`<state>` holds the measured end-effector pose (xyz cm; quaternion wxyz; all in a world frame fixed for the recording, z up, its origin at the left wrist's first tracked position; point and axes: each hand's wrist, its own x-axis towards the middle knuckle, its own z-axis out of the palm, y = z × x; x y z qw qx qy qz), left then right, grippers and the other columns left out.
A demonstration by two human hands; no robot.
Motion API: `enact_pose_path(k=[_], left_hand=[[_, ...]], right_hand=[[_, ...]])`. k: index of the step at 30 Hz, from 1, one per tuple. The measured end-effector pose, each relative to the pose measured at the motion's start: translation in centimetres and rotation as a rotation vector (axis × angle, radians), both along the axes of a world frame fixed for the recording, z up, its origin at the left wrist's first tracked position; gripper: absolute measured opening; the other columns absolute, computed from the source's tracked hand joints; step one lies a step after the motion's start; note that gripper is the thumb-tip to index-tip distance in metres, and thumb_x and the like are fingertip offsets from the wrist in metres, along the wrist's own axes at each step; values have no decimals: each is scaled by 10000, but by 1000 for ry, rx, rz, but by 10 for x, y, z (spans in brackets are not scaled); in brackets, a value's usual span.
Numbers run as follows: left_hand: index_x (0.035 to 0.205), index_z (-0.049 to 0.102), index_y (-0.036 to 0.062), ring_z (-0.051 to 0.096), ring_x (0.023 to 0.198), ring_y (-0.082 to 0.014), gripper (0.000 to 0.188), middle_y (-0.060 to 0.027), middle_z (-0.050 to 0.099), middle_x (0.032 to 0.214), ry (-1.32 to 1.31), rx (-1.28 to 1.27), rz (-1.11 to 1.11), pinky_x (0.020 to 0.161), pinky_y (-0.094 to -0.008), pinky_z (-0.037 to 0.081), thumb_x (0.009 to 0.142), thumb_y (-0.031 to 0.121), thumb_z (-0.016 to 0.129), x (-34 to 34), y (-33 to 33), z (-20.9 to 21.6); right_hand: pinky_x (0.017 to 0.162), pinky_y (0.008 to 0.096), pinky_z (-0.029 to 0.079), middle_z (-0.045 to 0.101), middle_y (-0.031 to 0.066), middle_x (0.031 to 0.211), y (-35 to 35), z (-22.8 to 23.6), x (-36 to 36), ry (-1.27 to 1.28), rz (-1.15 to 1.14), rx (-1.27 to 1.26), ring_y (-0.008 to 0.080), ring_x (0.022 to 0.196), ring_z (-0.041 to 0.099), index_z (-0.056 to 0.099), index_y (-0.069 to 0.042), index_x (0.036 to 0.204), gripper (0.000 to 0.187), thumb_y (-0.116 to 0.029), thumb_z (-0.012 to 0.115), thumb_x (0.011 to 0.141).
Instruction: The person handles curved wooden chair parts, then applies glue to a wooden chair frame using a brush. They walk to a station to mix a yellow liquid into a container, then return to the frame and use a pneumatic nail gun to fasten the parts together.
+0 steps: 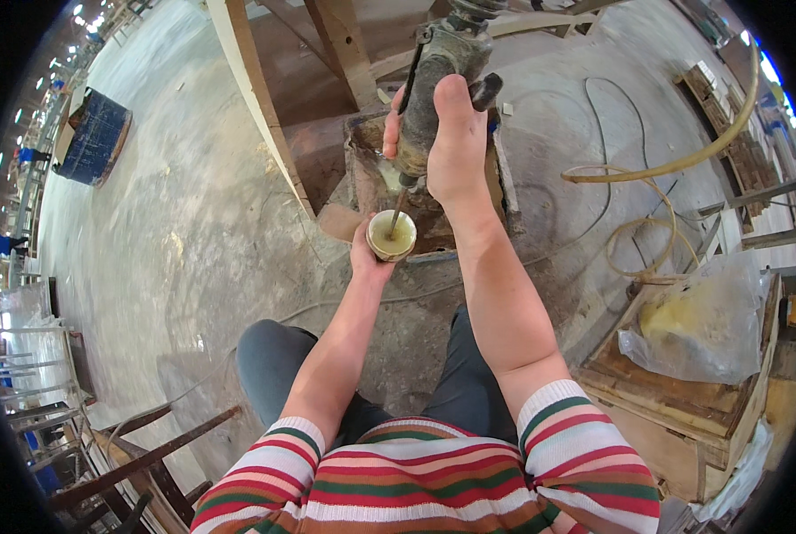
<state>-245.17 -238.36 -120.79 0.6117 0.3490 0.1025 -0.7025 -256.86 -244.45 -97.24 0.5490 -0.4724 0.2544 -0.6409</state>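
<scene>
My left hand [363, 254] is closed round a small white cup [377, 222] that holds a pale yellowish liquid [393, 233]. In my right hand [456, 142] is a grimy dark power drill [442, 62], gripped around its body with the thumb on top. From the drill's chuck a thin metal mixing rod [400, 206] runs down into the cup, and its lower end is hidden in the liquid. Both hands are in front of me, above a worn open box [355, 169] on the floor.
A wooden frame [264, 107] stands behind the box. At right are a coiled yellowish hose [656, 173], a thin cable [605, 169] and a wooden crate [656, 392] with a clear plastic bag [701, 325]. A blue drum [95, 141] stands far left. Metal frames [149, 445] lie near left.
</scene>
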Motion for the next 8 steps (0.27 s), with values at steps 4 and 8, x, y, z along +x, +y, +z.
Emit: enact_pose_path(k=[4, 8], left_hand=[[1146, 509, 105, 526, 1049, -334, 355, -137, 526, 1168, 12, -9, -8, 861, -581, 426, 908, 338, 384, 2, -1, -5], [1147, 507, 114, 525, 1051, -333, 353, -136, 521, 1177, 10, 5, 6, 865, -585, 422, 911, 346, 383, 0, -3, -12]], right_hand=[[464, 278, 445, 563, 99, 573, -2, -1, -1, 21, 17, 23, 170, 471, 535, 559, -2, 822, 618, -602, 417, 862], [490, 285, 457, 564, 103, 577, -5, -1, -4, 66, 7, 2, 179, 485, 541, 563, 2, 845, 669, -654, 431, 830]])
